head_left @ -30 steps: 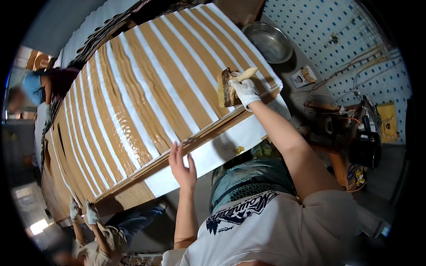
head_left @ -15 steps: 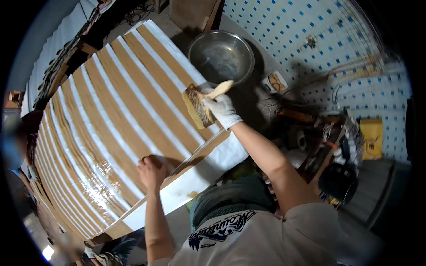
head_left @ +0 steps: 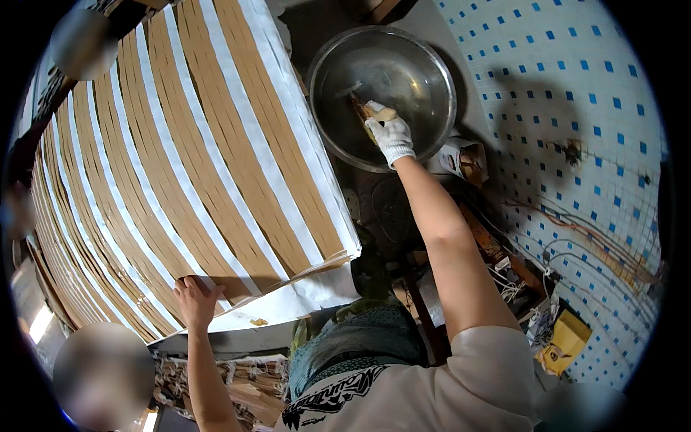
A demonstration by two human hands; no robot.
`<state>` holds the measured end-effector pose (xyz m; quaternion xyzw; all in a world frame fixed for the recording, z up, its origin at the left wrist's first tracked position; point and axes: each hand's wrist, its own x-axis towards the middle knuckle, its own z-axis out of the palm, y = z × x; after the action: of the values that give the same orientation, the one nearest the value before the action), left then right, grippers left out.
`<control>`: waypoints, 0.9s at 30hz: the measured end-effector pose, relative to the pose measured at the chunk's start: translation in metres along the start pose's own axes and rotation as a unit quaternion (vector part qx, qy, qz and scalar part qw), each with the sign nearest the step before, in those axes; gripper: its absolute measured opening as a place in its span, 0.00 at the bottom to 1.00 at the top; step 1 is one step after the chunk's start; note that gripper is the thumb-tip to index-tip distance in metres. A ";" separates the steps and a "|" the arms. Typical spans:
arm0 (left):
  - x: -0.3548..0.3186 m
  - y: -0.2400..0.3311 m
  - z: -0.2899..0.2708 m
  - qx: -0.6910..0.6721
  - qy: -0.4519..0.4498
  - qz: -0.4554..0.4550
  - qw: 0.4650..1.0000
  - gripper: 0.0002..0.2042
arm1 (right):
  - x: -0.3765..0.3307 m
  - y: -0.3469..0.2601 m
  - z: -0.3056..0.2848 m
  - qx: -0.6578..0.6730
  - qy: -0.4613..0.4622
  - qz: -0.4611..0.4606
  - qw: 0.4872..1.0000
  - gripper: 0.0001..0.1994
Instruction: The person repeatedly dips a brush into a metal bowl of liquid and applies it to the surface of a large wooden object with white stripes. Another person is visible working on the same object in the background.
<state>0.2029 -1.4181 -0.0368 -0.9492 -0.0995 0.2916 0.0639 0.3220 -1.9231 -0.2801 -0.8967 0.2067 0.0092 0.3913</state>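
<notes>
Right hand [head_left: 392, 135], white knit glove: I see it closed around the pale wooden handle of a flat wide brush [head_left: 368, 114], bristle end dipped down into the round shiny steel basin [head_left: 432, 72]. The grip sits at the handle's upper end, fingers wrapped, thumb side hidden from me.

Left hand [head_left: 194, 301], bare: laid flat, fingers spread, pressing on the near edge of the broad sheet of brown and white striped paper strips [head_left: 180, 165]. It pinches nothing; it pins the sheet down.

Flat wide brush: I judge it light and stiff in the handle, soft in the bristles, likely wet and slippery toward the head, so the dry handle end is the place to hold it, as it is held now.

Round shiny steel basin: stands beyond the far right corner of the sheet, on the dark counter [head_left: 389, 209]. Contents unclear to me; some film or liquid at the bottom. Rigid, smooth-walled, best taken by the rim.

Striped paper strips: thin, limp, probably tacky where coated; I would handle by a white margin, flat-palmed, never by one corner.

Small printed carton [head_left: 461, 160]: just beside the basin, lower right.

Blue-and-white tiled wall [head_left: 576, 108]: right side, loose cables [head_left: 576, 245] hanging across it.
</notes>
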 end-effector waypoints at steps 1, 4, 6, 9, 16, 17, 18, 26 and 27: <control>-0.001 0.000 -0.001 -0.004 -0.012 -0.008 1.000 0.36 | 0.002 0.002 0.006 -0.021 -0.003 0.013 1.000 0.21; -0.003 -0.002 0.003 -0.001 -0.015 -0.017 1.000 0.35 | 0.005 0.004 0.002 0.049 0.009 -0.003 0.999 0.20; -0.005 -0.007 0.008 -0.009 0.006 -0.012 1.000 0.34 | 0.003 -0.003 -0.016 0.277 -0.015 0.079 0.957 0.20; -0.009 -0.005 0.006 -0.020 0.014 -0.025 0.999 0.34 | 0.009 -0.018 -0.056 0.246 0.031 0.201 0.948 0.20; -0.004 -0.006 0.009 -0.041 0.043 -0.007 0.998 0.31 | 0.016 0.037 -0.082 0.258 -0.077 0.492 0.828 0.13; -0.007 -0.009 0.012 -0.036 0.038 -0.014 0.999 0.30 | 0.011 0.024 -0.087 0.232 -0.105 0.476 0.841 0.15; -0.011 -0.017 0.021 -0.040 0.042 -0.024 0.998 0.30 | 0.003 0.008 -0.093 0.205 -0.142 0.456 0.854 0.19; -0.008 -0.016 0.011 -0.060 0.033 -0.093 0.993 0.32 | -0.026 -0.003 -0.130 0.459 -0.190 0.337 0.800 0.14; -0.010 -0.020 0.023 -0.052 0.052 -0.077 0.994 0.33 | -0.027 -0.022 -0.133 0.431 -0.136 0.361 0.816 0.16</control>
<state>0.1791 -1.3991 -0.0468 -0.9548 -0.1834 0.2303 0.0420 0.2864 -1.9933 -0.1677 -0.4869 0.4427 0.1815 0.7307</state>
